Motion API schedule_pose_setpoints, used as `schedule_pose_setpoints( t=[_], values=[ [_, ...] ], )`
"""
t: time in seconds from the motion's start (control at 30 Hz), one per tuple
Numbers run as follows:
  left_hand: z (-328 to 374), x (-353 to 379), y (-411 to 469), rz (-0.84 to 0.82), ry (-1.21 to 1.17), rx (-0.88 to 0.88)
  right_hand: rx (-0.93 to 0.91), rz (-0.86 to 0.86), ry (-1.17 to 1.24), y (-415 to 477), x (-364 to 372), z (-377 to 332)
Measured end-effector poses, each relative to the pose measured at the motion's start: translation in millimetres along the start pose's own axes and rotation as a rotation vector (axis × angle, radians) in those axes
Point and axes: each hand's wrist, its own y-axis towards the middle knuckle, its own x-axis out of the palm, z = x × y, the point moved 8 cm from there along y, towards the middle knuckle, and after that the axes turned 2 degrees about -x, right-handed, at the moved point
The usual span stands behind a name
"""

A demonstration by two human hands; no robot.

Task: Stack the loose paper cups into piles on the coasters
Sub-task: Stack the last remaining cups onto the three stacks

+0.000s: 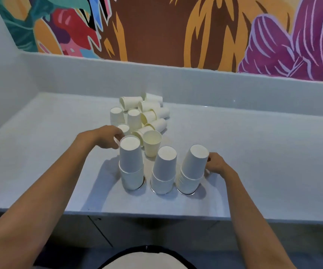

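White cups (131,158), grey counter (253,152)

cups (131,160): matt white paper; coasters (161,192): shiny metal rims; counter (253,162): smooth, faintly glossy

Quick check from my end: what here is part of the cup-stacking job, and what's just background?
Job: three cup piles on coasters; loose cups; one upright cup; left hand; right hand.

Background: counter; painted wall; cabinet front.
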Motion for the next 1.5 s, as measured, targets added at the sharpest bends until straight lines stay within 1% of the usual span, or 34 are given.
schedule_pose_setpoints(
  t=[0.17,0.33,0.43,0.53,0.63,0.77,0.87,0.93,1.07,1.17,1.3,1.37,1.43,1.5],
  values=[
    [27.4,-40.5,26.2,0.055,-0.086,0.053,-0.107,-0.157,-0.133,49.1,-9.2,-23.0],
    [41.5,-63.2,66.8,0.062,-0.087,0.077,-0.154,-0.242,-0.135,97.6,-18.2,-57.3],
    [46.7,-79.6,93.1,0.073,-0.11,0.068,-0.204,-0.269,-0.171,125.9,-23.0,-90.7],
    [45.6,-91.8,118.3,0.09,-0.145,0.031,-0.271,-0.265,-0.19,151.2,-21.9,-123.7],
    [42.6,-93.9,140.6,0.135,-0.137,-0.017,-0.349,-0.217,-0.236,169.9,-17.0,-152.3],
    [45.9,-81.4,162.8,0.133,0.018,-0.042,-0.388,-0.147,-0.243,192.9,-6.1,-176.4],
    [49.1,-68.6,175.4,0.099,0.108,-0.03,-0.368,-0.109,-0.262,207.6,-0.2,-187.2],
    [50.5,-63.0,183.5,0.092,0.149,-0.032,-0.303,-0.094,-0.189,217.8,1.5,-188.3],
    [56.9,-55.8,196.7,0.092,0.199,-0.024,-0.099,-0.125,0.159,229.9,7.5,-176.0],
    [63.8,-56.2,206.9,0.143,0.108,0.003,-0.006,-0.199,0.337,232.8,18.8,-167.7],
    [69.9,-49.1,219.3,0.151,-0.019,-0.011,0.061,-0.207,0.492,235.0,28.3,-161.3],
    [74.6,-46.0,222.8,0.151,-0.032,-0.012,0.11,-0.181,0.637,233.4,27.6,-160.0],
    [78.8,-45.6,226.0,0.182,-0.031,-0.002,0.129,-0.113,0.749,233.6,21.9,-157.2],
    [79.0,-49.7,227.7,0.247,-0.065,-0.015,0.118,-0.027,0.78,239.0,15.8,-152.9]
  ],
)
